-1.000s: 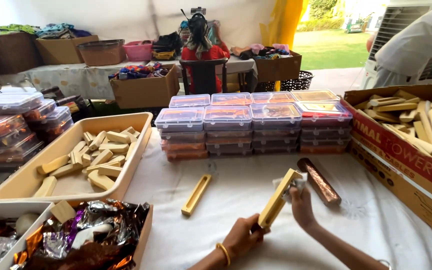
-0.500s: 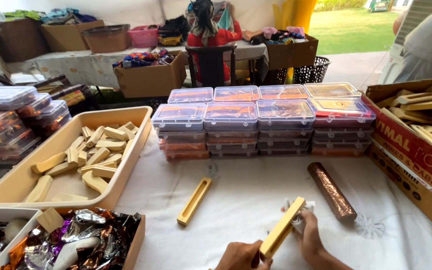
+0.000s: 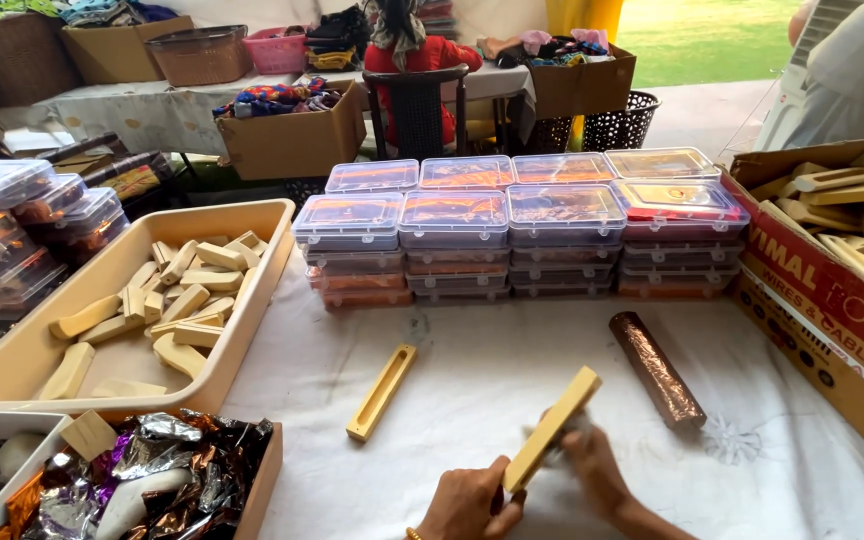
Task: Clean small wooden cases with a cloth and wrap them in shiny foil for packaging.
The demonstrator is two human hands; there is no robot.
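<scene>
Worktop [image 3: 512, 400] under a white cloth, crowded. Red-and-brown cardboard box [image 3: 832, 300] of long wooden pieces on the right edge, cream plastic tray [image 3: 22, 360] of short wooden blocks on the left, stacked clear-lidded plastic boxes [image 3: 512, 235] across the back. Copper-foil-wrapped bar [image 3: 657, 368] lies just right of the hands; a slotted yellow wooden holder [image 3: 382, 392] lies flat to the left, untouched.

The piece in hand: a long yellow wooden bar [image 3: 552, 428], held tilted above the cloth, top end up and to the right. Left hand [image 3: 467, 505] has its grip pinched on the lower end. Right hand [image 3: 592, 460] is pressed against the bar's mid-length with a small pale cloth [image 3: 542, 445]; fingers curled, exact closure hidden behind the bar.

Looks like wiping. To do it well: keep the low-end pinch firm so the bar doesn't pivot, run the cloth along the full length, rotate for each face, stay clear of the foil bar.
</scene>
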